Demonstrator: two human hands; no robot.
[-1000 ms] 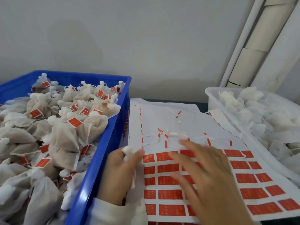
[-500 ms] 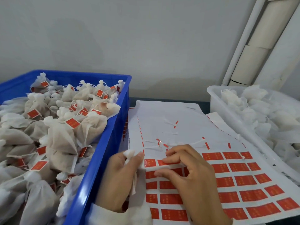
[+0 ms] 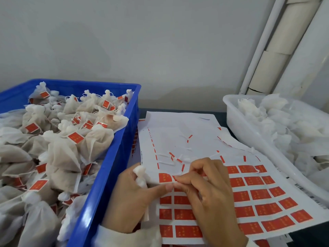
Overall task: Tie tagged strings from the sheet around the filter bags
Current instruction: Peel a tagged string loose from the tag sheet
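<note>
Tag print on the sheet (image 3: 195, 132) is unreadable. Left hand (image 3: 131, 196) grips a filter bag (image 3: 140, 175); right hand (image 3: 206, 189) pinches a red tag (image 3: 175, 178) at the sheet's left edge.

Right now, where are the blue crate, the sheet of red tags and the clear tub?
blue crate (image 3: 114, 157), head view, on its right wall.
sheet of red tags (image 3: 178, 129), head view, on its bare white top.
clear tub (image 3: 249, 139), head view, on its near wall.
</note>
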